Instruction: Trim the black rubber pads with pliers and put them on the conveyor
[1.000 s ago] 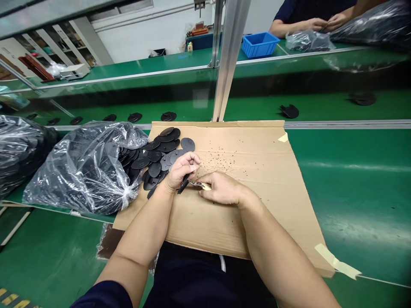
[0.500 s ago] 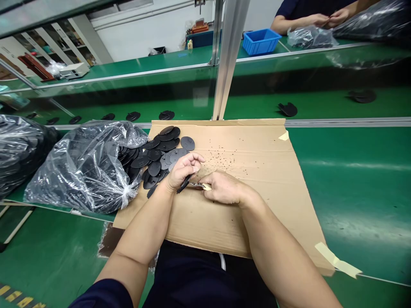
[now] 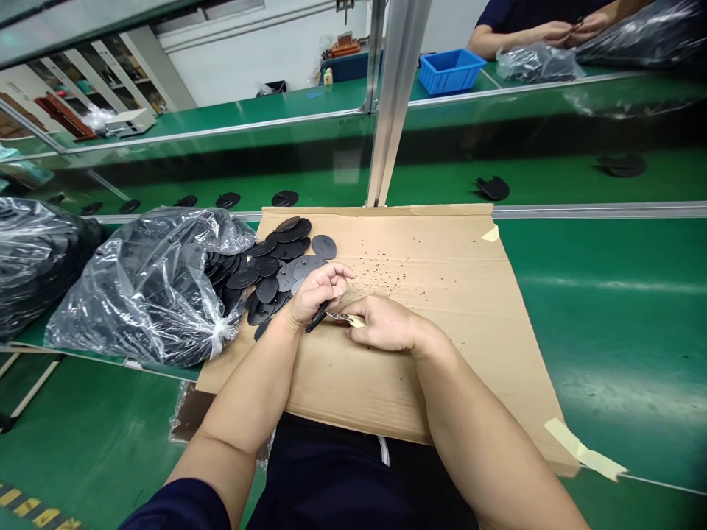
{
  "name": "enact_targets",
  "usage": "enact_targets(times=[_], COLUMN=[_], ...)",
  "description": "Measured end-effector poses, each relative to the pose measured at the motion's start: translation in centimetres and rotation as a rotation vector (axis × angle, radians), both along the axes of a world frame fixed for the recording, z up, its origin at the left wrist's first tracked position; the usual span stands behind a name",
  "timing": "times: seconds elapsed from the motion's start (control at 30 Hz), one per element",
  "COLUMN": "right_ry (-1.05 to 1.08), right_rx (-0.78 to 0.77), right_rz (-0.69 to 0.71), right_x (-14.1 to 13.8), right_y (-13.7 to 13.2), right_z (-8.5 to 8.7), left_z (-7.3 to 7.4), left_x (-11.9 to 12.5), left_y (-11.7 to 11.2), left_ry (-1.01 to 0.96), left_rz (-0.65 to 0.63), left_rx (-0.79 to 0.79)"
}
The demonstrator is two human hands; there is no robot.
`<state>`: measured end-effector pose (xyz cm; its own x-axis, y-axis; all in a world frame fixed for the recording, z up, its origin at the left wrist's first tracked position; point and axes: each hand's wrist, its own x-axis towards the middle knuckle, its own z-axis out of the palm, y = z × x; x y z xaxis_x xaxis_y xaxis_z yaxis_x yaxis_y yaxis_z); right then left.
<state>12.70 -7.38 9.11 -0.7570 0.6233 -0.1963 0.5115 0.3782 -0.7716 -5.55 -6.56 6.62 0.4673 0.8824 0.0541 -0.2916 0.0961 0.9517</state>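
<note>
My left hand (image 3: 314, 294) is closed on a black oval plastic piece (image 3: 319, 316), held edge-on over the cardboard sheet (image 3: 442, 324). My right hand (image 3: 381, 324) is closed round a small metal tool (image 3: 343, 318) with a pale handle, whose tip touches the piece. A heap of the same black oval pieces (image 3: 276, 265) lies just left of my hands, spilling from a clear plastic bag (image 3: 149, 287). Tiny dark trimmings (image 3: 387, 269) are scattered on the cardboard beyond my hands.
A second bag of parts (image 3: 33, 258) sits at the far left. Single black pieces (image 3: 493, 188) ride on the green conveyor (image 3: 552, 177) behind an aluminium post (image 3: 392, 103). Across it, another person's hands (image 3: 557, 31) work near a blue bin (image 3: 450, 70).
My left hand's fingers have lifted and shifted slightly right while turning the black piece. My right hand and the tool stay nearly where they were.
</note>
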Motion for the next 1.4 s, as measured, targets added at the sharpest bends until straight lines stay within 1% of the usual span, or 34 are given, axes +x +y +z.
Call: enact_targets(times=[0.13, 0.5, 0.77, 0.9, 1.0, 1.07, 1.1, 1.17, 1.23, 1.27, 1.3, 1.33, 1.4], right_ry=[-0.044, -0.055, -0.083, -0.105, -0.051, 0.031, 0.077, 0.156, 0.189, 0.192, 0.190, 0.191, 0.187], right_rx=[-0.004, 0.008, -0.053, -0.068, -0.079, -0.089, -0.091, -0.047, 0.080, 0.171, 0.267, 0.356, 0.483], right_rz=[-0.001, -0.004, -0.011, 0.000, 0.002, -0.054, -0.104, -0.272, -0.483, -0.562, -0.605, -0.604, -0.492], right_x=[0.0, 0.0, 0.0, -0.1, 0.2, 0.5, 0.7, 0.9, 0.9, 0.7, 0.5, 0.1, -0.8], right_y=[0.0, -0.1, 0.0, 0.0, 0.0, 0.1, 0.2, 0.6, 1.1, 1.4, 1.6, 1.9, 2.1], right_z=[0.0, 0.1, 0.5, 0.5, 0.2, -0.1, -0.2, -0.7, -1.4, -1.8, -2.3, -2.7, -3.4], left_z=[-0.2, -0.2, -0.4, -0.4, -0.2, 0.1, 0.2, 0.4, 0.4, 0.4, 0.4, 0.4, 0.7], left_x=[-0.1, -0.1, 0.0, -0.1, -0.1, 0.1, 0.3, 0.6, 0.9, 0.8, 0.6, 0.3, -0.3], left_y=[0.0, 0.0, -0.1, -0.1, 0.1, 0.2, 0.4, 0.8, 1.3, 1.6, 1.8, 2.0, 2.0], left_ry=[0.001, -0.001, 0.025, 0.032, 0.018, -0.016, -0.047, -0.131, -0.216, -0.245, -0.261, -0.268, -0.261], left_rz=[-0.002, -0.007, -0.004, 0.014, 0.051, 0.125, 0.189, 0.380, 0.585, 0.670, 0.741, 0.795, 0.860], left_rx=[0.005, 0.021, 0.034, 0.019, 0.011, -0.007, -0.019, -0.042, -0.060, -0.068, -0.077, -0.084, -0.088])
